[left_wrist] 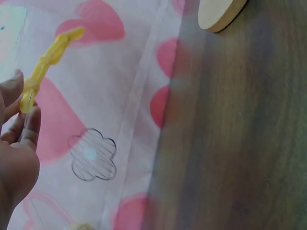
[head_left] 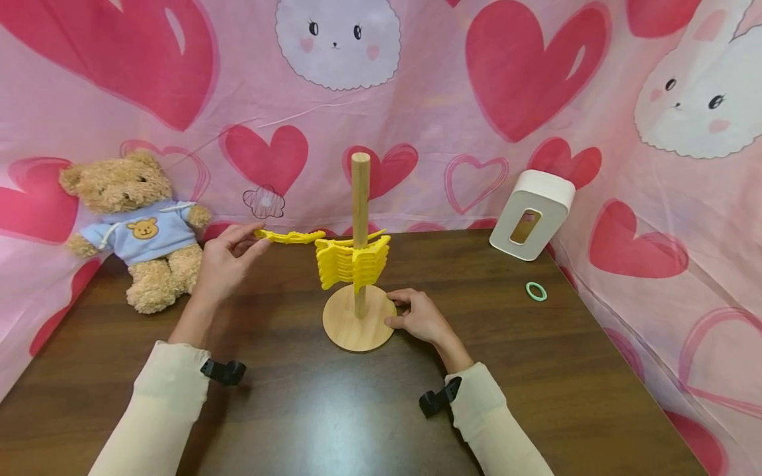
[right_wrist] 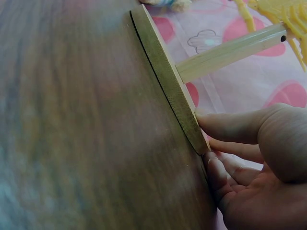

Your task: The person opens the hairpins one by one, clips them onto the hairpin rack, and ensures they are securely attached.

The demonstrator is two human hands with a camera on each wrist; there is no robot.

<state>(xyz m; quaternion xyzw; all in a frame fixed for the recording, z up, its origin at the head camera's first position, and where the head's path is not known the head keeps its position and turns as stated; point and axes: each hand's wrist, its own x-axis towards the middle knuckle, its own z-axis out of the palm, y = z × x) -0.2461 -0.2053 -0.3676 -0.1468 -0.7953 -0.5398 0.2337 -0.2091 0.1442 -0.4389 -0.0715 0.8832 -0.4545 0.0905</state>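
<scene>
A wooden stand with an upright post [head_left: 360, 198] and a round base [head_left: 345, 324] stands on the table. Partway up the post sits a stack of ridged yellow plastic pieces [head_left: 336, 264]. To the left of this stack, my left hand [head_left: 229, 254] pinches one end of a thin, knobbly yellow plastic piece [head_left: 292, 237] between thumb and fingers. The piece is held up off the table, its other end close to the stack; the left wrist view shows it [left_wrist: 45, 62] too. My right hand [head_left: 419, 314] grips the base's right edge, thumb [right_wrist: 230, 125] on top.
A teddy bear [head_left: 145, 231] in a blue top sits at the back left. At the back right stands a white box with an oval opening [head_left: 514, 241], and a mint-green ring [head_left: 536, 291] lies before it. A pink heart-patterned cloth [head_left: 428, 99] hangs behind the table.
</scene>
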